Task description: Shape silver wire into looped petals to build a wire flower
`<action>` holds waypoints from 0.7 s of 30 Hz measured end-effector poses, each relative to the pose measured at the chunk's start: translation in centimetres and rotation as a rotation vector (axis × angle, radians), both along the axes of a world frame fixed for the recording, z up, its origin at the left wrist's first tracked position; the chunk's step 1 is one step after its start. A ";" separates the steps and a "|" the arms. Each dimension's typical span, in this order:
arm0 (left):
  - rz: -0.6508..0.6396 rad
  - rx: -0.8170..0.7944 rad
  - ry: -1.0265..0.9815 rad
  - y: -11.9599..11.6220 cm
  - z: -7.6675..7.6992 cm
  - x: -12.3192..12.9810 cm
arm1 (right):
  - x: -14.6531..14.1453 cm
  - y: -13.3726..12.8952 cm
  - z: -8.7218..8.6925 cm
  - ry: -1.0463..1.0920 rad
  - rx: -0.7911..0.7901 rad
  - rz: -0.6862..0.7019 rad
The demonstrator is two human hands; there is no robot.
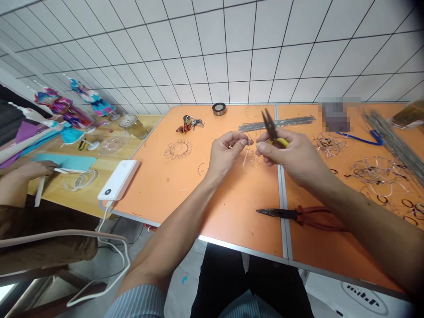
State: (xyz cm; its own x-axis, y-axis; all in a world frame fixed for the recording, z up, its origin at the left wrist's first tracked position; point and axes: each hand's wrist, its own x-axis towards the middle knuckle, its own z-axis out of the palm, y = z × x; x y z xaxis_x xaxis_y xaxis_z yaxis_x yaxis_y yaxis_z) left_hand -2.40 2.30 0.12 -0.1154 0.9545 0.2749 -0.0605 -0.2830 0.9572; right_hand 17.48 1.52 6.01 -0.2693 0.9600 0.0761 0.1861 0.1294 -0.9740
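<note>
Above the orange table (212, 203), my left hand (225, 152) pinches a thin wire (246, 160) between thumb and fingers. Close beside it, my right hand (288, 152) is wrapped round small yellow-handled pliers (270, 126), whose dark jaws point up and away from me. The fingertips of both hands nearly meet at the wire, and loops of bent wire hang below them. Red-handled long-nose pliers (298, 215) lie under my right forearm, partly hidden by it. A flower-shaped wire ring (178, 149) rests to the left of my left hand.
Straight wires (288, 122) lie behind my hands, with a tape roll (219, 109) and keys (189, 124) further left. Coiled wire pieces (377, 170) and a wire bundle (397, 137) cover the right. A white power bank (118, 179) sits at the left edge. Another person's hand (39, 170) works beyond it.
</note>
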 end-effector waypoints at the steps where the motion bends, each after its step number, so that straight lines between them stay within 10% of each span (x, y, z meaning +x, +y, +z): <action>1: 0.010 0.013 -0.001 -0.1 0.0 0.1 | -0.4 -0.3 -0.5 0.032 -0.043 0.002; 21: -0.040 -0.172 -0.097 -0.6 0.9 0.4 | -1.3 -0.2 -2.4 -0.232 0.205 -0.204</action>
